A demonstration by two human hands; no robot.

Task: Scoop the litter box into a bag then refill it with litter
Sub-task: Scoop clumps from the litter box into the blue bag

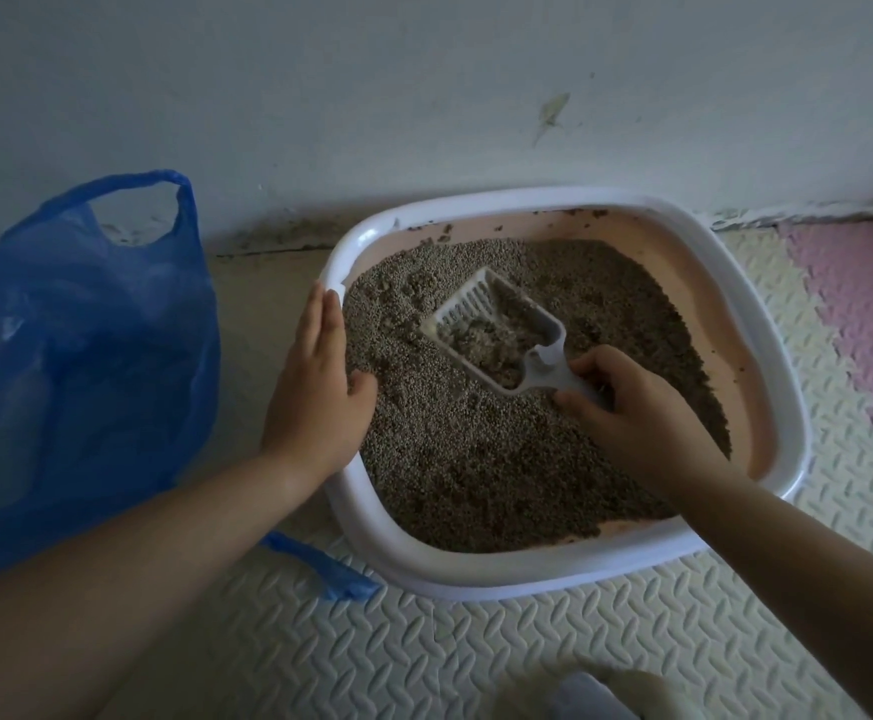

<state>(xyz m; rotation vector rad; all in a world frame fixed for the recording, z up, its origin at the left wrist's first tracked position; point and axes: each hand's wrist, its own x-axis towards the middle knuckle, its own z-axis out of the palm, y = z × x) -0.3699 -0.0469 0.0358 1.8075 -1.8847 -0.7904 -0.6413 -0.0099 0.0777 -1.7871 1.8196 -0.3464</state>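
Observation:
A white-rimmed litter box point(767, 324) with pink inner walls sits on the floor against the wall, filled with grey-brown litter point(476, 459). My right hand point(632, 413) grips the handle of a white slotted scoop point(497, 324), which lies in the litter and holds a clump of litter. My left hand point(320, 392) rests on the box's left rim, fingers over the outside and thumb touching the litter. A blue plastic bag point(76, 356) stands open to the left of the box, one handle upright.
The wall point(424, 96) runs close behind the box. A cream textured foam mat point(424, 657) covers the floor, with a pink mat tile point(871, 314) at the right. A blue bag handle point(330, 569) lies by the box's front corner. Something pale and blurred point(590, 693) shows at the bottom edge.

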